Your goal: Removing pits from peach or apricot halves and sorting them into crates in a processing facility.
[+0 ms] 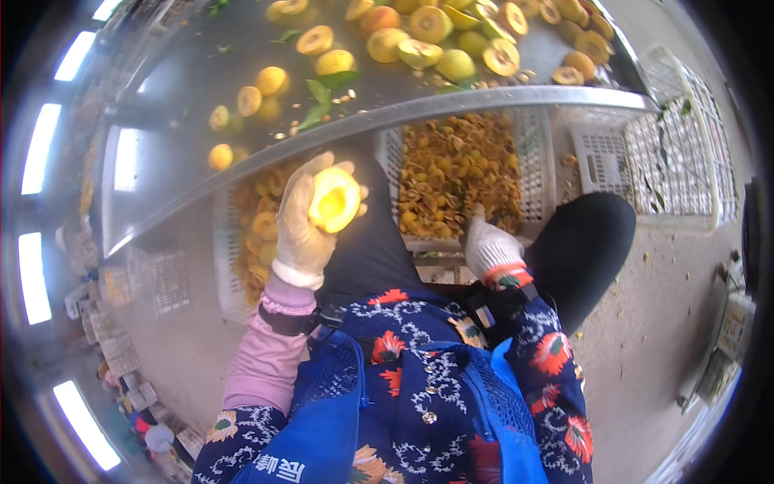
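My left hand (308, 218), in a pale glove, is raised just below the steel table's rim and holds a halved yellow peach (334, 199) with its hollow facing up. My right hand (491, 245), in a white knit glove with an orange cuff, is low at the near edge of a crate full of small orange-brown fruit pieces and pits (459, 172). Its fingers are partly hidden, and whether they hold anything cannot be told. On the metal tabletop (181, 91) lie halved and whole peaches (423, 36), green leaves (318, 103) and loose pits.
The table's raised metal rim (387, 118) crosses in front of me. A white crate of halved peaches (227, 260) stands at the left, partly behind my left hand. White plastic crates (671, 163) stand on the floor at the right. My knee (595, 242) sticks out beside my right hand.
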The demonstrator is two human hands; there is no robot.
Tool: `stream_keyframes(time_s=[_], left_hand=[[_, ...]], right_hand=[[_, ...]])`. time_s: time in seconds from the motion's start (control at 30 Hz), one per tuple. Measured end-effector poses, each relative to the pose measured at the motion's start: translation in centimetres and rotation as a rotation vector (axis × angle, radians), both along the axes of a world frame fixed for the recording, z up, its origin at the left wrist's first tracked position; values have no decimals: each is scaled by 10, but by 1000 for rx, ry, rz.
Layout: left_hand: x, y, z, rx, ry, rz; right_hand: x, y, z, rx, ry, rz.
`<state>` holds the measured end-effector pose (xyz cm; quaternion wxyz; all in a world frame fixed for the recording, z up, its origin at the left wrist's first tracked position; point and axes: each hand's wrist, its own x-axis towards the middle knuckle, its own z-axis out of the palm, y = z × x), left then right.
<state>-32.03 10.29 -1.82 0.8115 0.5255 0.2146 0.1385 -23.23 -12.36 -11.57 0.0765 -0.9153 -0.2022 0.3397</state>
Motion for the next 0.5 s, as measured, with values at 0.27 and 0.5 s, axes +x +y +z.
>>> stream_keyframes(time_s=[0.27, 0.5], left_hand=[[-39, 149, 28, 1928, 366, 79], [154, 210, 24, 1859, 921, -49]], right_hand=[[-4, 11, 9, 34, 120, 139], [3, 21, 2, -148, 243, 103]])
